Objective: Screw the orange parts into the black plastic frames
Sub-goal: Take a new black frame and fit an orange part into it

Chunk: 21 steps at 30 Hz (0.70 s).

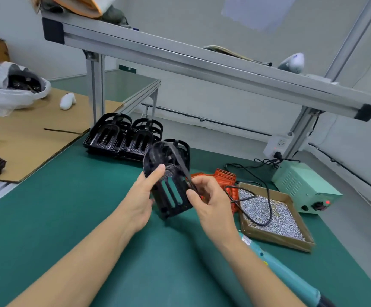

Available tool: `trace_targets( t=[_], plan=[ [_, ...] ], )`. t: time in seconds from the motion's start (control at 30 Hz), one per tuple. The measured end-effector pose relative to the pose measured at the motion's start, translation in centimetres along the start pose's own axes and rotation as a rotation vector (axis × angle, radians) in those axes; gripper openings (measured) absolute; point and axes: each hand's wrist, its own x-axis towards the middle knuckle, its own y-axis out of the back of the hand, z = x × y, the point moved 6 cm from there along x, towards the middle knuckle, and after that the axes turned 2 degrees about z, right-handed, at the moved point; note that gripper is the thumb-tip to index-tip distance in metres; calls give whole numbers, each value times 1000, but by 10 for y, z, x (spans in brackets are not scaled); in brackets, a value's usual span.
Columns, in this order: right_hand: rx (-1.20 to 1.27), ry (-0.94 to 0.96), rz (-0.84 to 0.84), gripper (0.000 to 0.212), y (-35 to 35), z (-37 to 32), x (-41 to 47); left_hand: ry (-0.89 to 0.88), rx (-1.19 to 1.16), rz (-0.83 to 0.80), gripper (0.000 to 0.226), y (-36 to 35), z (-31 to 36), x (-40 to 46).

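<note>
Both hands hold one black plastic frame (169, 191) up over the green mat (69, 218). My left hand (144, 196) grips its left side, thumb on the round grille. My right hand (209, 196) pinches its right edge. Behind my right hand lie orange parts (224, 176) in a stack. Two stacks of black frames (124, 136) stand at the back of the mat. A cardboard tray of silver screws (271, 216) sits to the right. A teal electric screwdriver (286, 273) lies under my right forearm.
A pale green power supply (302, 185) stands at the right with a black cable (266, 196) running across the screw tray. An aluminium rail (202, 63) crosses overhead. Cardboard sheet (25, 134) and a white bag of parts (13, 89) lie at the left.
</note>
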Motion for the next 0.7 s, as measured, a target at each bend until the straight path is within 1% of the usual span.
trace_targets(
  t=[0.07, 0.1, 0.17, 0.2, 0.23, 0.3, 0.37, 0.4, 0.43, 0.5, 0.57, 0.6, 0.63, 0.7],
  plan=[
    [-96, 126, 16, 30, -1, -12, -4, 63, 1, -2, 62, 2, -5, -4],
    [-154, 216, 19, 29, -2, -19, -7, 84, -31, -16, 70, 3, -7, -6],
    [-269, 423, -19, 26, -9, -30, -18, 118, -119, -56, 101, 7, -8, -10],
    [-324, 512, -49, 25, -14, -34, -26, 131, -171, -82, 101, 9, -6, -14],
    [-376, 584, -71, 24, -18, -36, -33, 135, -243, -101, 83, 11, -4, -16],
    [-466, 681, -94, 24, -26, -37, -49, 151, -383, -73, 45, 18, -3, -19],
    [-531, 740, -117, 21, -32, -36, -63, 158, -372, 20, 18, 30, -6, -18],
    [-555, 763, -138, 17, -35, -35, -69, 154, -314, 74, 8, 36, -8, -17],
    [-569, 779, -170, 13, -37, -34, -74, 142, -233, 131, 5, 43, -9, -17],
    [-565, 777, -274, 4, -39, -30, -80, 96, -96, 224, 20, 57, -11, -17],
    [-542, 714, -408, 18, -41, -27, -81, 60, -10, 293, 37, 70, -14, -17],
    [-535, 677, -441, 21, -40, -25, -78, 40, 33, 312, 41, 74, -15, -16],
    [-543, 647, -442, 22, -37, -24, -72, 24, 78, 322, 44, 77, -16, -15],
    [-610, 576, -360, 16, -24, -19, -51, 10, 148, 325, 48, 81, -18, -14]
  ],
)
